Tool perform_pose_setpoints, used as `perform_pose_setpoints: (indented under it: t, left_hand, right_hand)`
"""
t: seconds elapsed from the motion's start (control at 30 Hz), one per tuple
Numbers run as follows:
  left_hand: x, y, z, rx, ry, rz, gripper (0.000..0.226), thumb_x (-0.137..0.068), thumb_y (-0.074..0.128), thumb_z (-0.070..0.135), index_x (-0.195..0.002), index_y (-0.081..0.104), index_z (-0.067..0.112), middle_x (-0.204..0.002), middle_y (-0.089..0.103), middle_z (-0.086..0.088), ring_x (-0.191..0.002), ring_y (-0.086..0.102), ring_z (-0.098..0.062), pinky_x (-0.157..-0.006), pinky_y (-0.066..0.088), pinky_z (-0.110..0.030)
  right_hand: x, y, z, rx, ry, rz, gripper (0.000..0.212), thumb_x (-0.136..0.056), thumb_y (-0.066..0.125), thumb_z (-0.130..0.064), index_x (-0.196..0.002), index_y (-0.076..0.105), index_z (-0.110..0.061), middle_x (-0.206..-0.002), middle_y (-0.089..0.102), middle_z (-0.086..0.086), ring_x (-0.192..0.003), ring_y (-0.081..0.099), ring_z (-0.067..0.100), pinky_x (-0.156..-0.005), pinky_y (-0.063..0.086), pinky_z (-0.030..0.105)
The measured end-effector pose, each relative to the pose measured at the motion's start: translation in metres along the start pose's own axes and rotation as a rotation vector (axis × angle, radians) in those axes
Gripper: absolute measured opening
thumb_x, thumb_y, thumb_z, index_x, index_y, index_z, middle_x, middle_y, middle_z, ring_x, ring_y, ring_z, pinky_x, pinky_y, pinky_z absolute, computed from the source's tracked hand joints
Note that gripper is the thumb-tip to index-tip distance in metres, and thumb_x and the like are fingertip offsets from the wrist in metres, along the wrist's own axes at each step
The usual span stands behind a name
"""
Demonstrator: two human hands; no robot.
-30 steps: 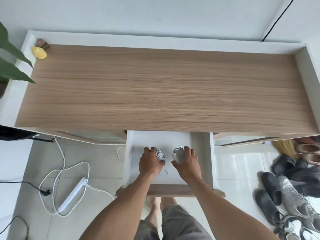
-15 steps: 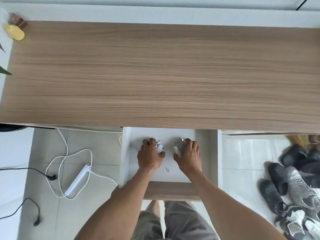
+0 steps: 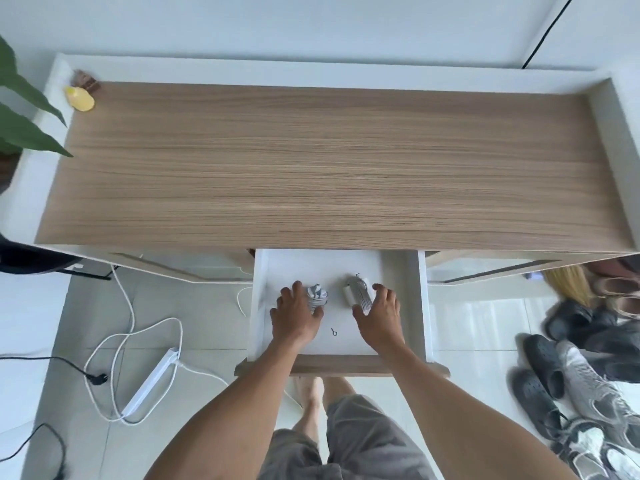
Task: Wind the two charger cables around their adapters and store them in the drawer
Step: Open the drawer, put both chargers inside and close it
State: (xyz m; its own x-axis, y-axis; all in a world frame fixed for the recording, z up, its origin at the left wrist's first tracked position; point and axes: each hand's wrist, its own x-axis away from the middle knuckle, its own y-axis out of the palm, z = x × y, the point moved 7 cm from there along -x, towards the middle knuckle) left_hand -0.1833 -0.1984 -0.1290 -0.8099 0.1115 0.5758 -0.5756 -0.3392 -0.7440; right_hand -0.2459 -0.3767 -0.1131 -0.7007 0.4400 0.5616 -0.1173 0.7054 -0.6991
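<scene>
The white drawer (image 3: pixel 405 306) stands pulled out under the wooden desk top. Two wound chargers lie on its floor. The left charger (image 3: pixel 317 295), white with cable wrapped round it, sits by the thumb side of my left hand (image 3: pixel 294 318), whose fingers are spread and loose. The right charger (image 3: pixel 358 291), a white adapter wrapped in grey cable, lies by the thumb side of my right hand (image 3: pixel 379 315), whose fingers are also relaxed. Neither hand curls round its charger; whether the thumbs still touch the chargers I cannot tell.
A tiny hook-shaped metal piece (image 3: pixel 333 331) lies on the drawer floor between my wrists. A yellow object (image 3: pixel 81 98) sits at the desk's far left corner. A power strip (image 3: pixel 152 382) with cables lies on the floor at left, and several shoes (image 3: pixel 571 368) at right.
Both hands gripped the chargers in the drawer earlier. Now the fingers have opened and the hands have drawn slightly apart, leaving the chargers lying on the drawer floor.
</scene>
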Motion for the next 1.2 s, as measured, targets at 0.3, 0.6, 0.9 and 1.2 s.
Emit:
perform_pose_setpoints:
  t: [0.3, 0.6, 0.9, 1.2]
  left_hand:
    - [0.054, -0.022, -0.017, 0.146, 0.030, 0.082, 0.021, -0.090, 0.047, 0.031, -0.093, 0.062, 0.017, -0.096, 0.070, -0.008, -0.091, 0.064, -0.032, -0.077, 0.052, -0.038]
    - [0.082, -0.003, -0.062, 0.599, -0.232, 0.146, 0.047, -0.081, 0.038, 0.053, -0.071, 0.064, 0.014, -0.083, 0.073, -0.011, -0.082, 0.068, -0.036, -0.082, 0.053, -0.038]
    - [0.128, 0.015, -0.099, 1.021, -0.711, 0.267, 0.028, -0.083, 0.048, 0.032, -0.105, 0.045, 0.015, -0.100, 0.069, -0.019, -0.090, 0.068, -0.039, -0.090, 0.052, -0.047]
    - [0.110, 0.020, -0.084, 1.419, -0.788, 0.320, 0.043, -0.090, 0.050, 0.011, -0.131, 0.035, 0.008, -0.131, 0.054, -0.018, -0.083, 0.072, -0.035, -0.084, 0.056, -0.041]
  right_hand:
    - [0.056, -0.005, 0.008, -0.305, 0.176, 0.110, 0.029, -0.089, 0.046, -0.022, -0.065, 0.052, -0.006, -0.063, 0.058, 0.011, -0.067, 0.054, 0.035, -0.059, 0.043, 0.035]
    - [0.102, 0.004, 0.054, -0.984, 0.551, 0.254, 0.027, -0.089, 0.043, -0.017, -0.069, 0.059, -0.009, -0.057, 0.051, 0.005, -0.048, 0.048, 0.020, -0.048, 0.040, 0.028]
    - [0.133, 0.012, 0.079, -1.415, 0.834, 0.316, 0.036, -0.094, 0.040, -0.024, -0.124, 0.051, -0.005, -0.095, 0.061, 0.006, -0.071, 0.063, 0.020, -0.089, 0.051, 0.031]
    - [0.112, 0.009, 0.069, -1.305, 0.813, 0.180, 0.016, -0.090, 0.051, -0.011, -0.085, 0.065, -0.007, -0.061, 0.067, -0.009, -0.082, 0.069, 0.009, -0.070, 0.041, 0.024]
